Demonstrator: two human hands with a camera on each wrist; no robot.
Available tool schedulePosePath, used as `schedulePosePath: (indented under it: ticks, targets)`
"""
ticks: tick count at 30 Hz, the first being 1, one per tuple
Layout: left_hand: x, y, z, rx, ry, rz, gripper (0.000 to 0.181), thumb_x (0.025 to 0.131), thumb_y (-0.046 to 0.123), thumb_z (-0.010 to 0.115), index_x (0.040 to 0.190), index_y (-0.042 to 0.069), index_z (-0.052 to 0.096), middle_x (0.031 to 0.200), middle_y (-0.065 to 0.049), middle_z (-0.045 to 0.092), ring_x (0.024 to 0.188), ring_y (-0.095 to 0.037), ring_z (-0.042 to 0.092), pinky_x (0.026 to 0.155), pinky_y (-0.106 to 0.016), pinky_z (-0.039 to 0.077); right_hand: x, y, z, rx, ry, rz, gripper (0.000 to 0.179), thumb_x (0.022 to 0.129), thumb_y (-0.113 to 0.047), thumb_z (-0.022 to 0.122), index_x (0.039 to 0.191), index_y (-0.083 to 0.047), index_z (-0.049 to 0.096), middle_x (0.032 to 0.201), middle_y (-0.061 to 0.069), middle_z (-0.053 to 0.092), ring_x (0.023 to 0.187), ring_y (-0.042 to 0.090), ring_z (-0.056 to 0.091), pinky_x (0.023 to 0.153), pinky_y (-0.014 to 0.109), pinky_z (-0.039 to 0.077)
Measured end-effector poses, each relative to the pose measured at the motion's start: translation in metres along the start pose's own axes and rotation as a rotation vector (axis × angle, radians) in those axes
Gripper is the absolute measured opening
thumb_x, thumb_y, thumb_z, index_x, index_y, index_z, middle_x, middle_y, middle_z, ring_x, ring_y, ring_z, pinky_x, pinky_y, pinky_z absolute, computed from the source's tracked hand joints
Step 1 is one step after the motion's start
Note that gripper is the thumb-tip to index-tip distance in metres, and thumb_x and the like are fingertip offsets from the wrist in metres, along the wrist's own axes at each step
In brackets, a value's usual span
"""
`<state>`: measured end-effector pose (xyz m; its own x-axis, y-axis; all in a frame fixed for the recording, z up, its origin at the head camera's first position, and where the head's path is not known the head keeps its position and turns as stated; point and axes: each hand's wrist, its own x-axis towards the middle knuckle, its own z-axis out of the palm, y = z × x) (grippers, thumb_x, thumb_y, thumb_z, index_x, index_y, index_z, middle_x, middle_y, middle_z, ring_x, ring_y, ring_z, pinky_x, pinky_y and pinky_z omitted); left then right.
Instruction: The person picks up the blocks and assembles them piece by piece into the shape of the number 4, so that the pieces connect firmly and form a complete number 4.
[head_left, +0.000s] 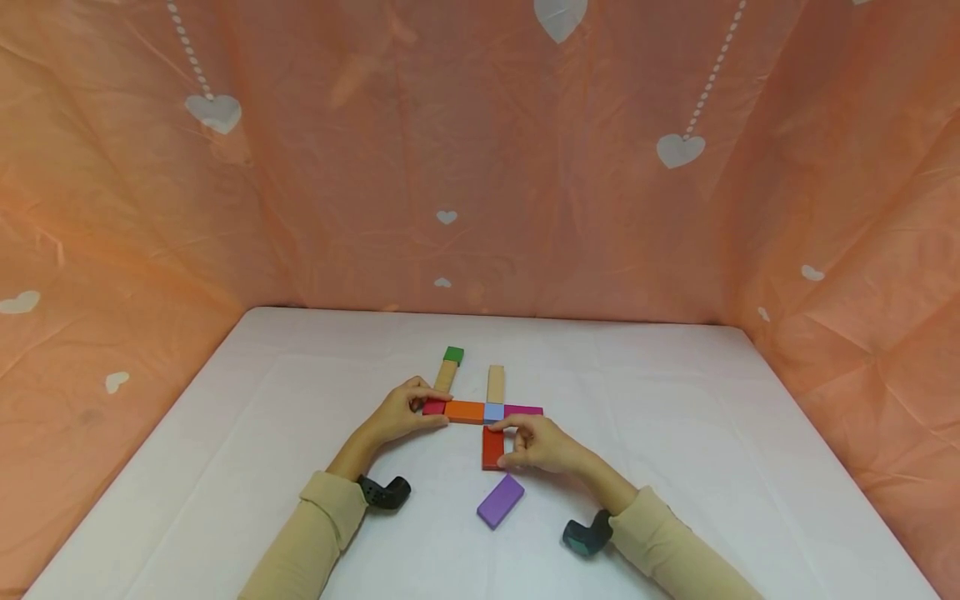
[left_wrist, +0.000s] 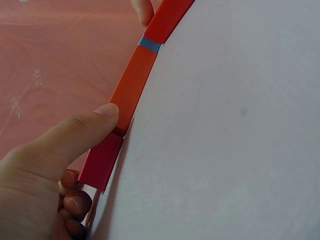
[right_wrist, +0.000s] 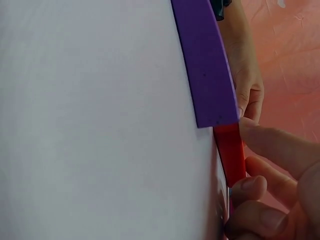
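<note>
My left hand (head_left: pixel 402 411) pinches the left end of the orange block (head_left: pixel 466 412) between thumb and index finger, where it meets the crimson block (head_left: pixel 433 407). In the left wrist view its thumb (left_wrist: pixel 95 120) lies against the side of the orange block. A light blue block (head_left: pixel 493 412) joins the orange block's right end. My right hand (head_left: pixel 547 444) holds the red block (head_left: pixel 492 450) just below the blue one, index finger at its far end and thumb by its near right corner. The purple block (head_left: pixel 500 502) lies slanted, closer to me.
A magenta block (head_left: pixel 525 409) extends right from the blue one. One natural wood block (head_left: pixel 496 384) stretches back from the blue block; another wood block (head_left: pixel 446 377) runs back from the crimson one to a green block (head_left: pixel 453 354). All lie on a white-covered table (head_left: pixel 675 400) before an orange curtain.
</note>
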<state>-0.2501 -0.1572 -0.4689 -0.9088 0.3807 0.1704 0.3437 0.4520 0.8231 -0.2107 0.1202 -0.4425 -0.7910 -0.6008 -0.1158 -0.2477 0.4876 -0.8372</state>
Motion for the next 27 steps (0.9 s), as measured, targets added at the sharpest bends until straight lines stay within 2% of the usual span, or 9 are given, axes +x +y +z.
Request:
schedulePosePath:
  ticks: [27]
  targets:
    - [-0.0006,-0.0004,-0.0004,0.014,-0.001,0.013,0.035,0.077,0.015,0.08,0.109,0.005,0.073,0.082,-0.004,0.046,0.073,-0.007,0.036,0.064,-0.019,0.03,0.0032,-0.0053,-0.001,-0.03,0.023,0.013,0.047,0.083,-0.015,0.075,0.126,0.0,0.06,0.061,-0.004,0.045,0.055,0.006,0.041,0.055,0.016,0.032]
